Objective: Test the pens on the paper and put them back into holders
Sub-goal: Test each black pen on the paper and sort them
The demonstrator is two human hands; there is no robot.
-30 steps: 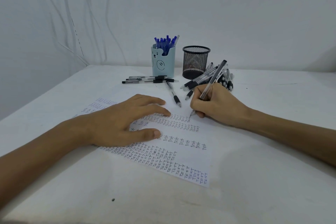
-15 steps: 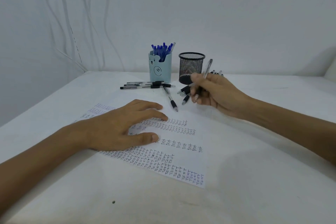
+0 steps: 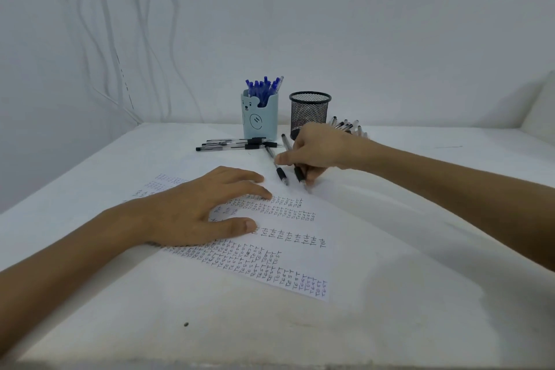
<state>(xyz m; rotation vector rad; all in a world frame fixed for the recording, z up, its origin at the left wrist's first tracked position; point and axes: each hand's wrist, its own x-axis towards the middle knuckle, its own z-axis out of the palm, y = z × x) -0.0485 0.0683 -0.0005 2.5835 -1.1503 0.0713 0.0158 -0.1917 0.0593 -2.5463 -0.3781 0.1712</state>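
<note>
My left hand (image 3: 195, 213) lies flat on the paper (image 3: 288, 252), fingers straight and spread. My right hand (image 3: 318, 150) curls its fingers round a black-grip pen (image 3: 299, 173), low over the counter (image 3: 390, 324) just past the paper's far edge, near the mesh holder (image 3: 309, 114).

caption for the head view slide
Left hand flat on white written-on paper; right hand grips a clear black-grip pen near pale blue bear holder and black mesh holder
</note>
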